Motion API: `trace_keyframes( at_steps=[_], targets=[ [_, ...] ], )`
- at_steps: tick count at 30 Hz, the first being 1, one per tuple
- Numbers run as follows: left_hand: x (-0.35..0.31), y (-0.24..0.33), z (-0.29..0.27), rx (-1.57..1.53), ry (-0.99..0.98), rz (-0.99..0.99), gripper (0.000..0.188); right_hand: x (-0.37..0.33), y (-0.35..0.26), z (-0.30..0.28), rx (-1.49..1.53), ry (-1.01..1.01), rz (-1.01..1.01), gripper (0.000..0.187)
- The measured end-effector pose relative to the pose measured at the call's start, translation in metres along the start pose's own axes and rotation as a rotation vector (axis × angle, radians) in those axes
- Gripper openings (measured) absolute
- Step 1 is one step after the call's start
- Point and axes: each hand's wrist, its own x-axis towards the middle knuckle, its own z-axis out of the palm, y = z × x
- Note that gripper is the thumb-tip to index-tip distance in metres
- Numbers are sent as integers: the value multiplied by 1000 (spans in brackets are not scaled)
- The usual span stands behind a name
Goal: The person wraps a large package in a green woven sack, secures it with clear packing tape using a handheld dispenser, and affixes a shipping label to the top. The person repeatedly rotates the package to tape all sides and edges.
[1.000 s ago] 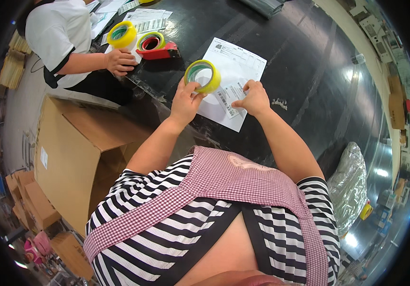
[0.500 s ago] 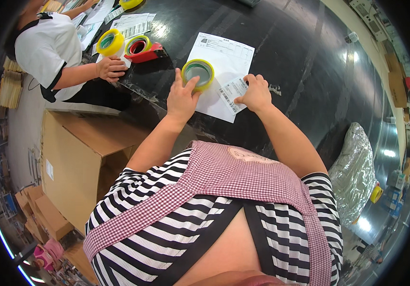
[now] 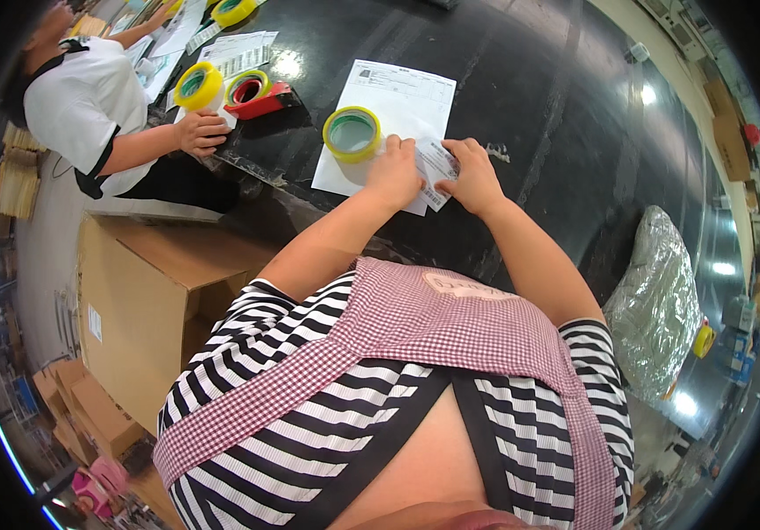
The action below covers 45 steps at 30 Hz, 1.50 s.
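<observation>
— Label [image 3: 437, 163], small, white, printed: pinched between left hand [image 3: 395, 174] and right hand [image 3: 475, 177], over white sheet [image 3: 397, 106] on black table [image 3: 556, 106].
— Fingers closed on it?
— Both, yes. Yellow tape roll [image 3: 352, 133] just beside left hand. Brown cardboard box [image 3: 146, 300] lower left.

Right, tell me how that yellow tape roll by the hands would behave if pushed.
The yellow tape roll lies flat on the white sheet, so it would probably slide, not roll. It looks a stiff ring, likely light. Stood on edge, it could roll across the dark table.
</observation>
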Motion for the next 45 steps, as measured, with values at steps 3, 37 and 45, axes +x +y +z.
trace_keyframes(
  at_steps=[3, 37, 45],
  targets=[
    [6, -1, 2, -38, -99, -27, 58, -16, 11, 2, 116, 84, -16, 66],
    [-19, -32, -49, -461, 191, 256, 39, -48, 31, 9, 795, 25, 419, 4],
    [94, -315, -294, 17, 792, -398, 29, -35, -14, 38, 470, -260, -2, 10]
  ],
)
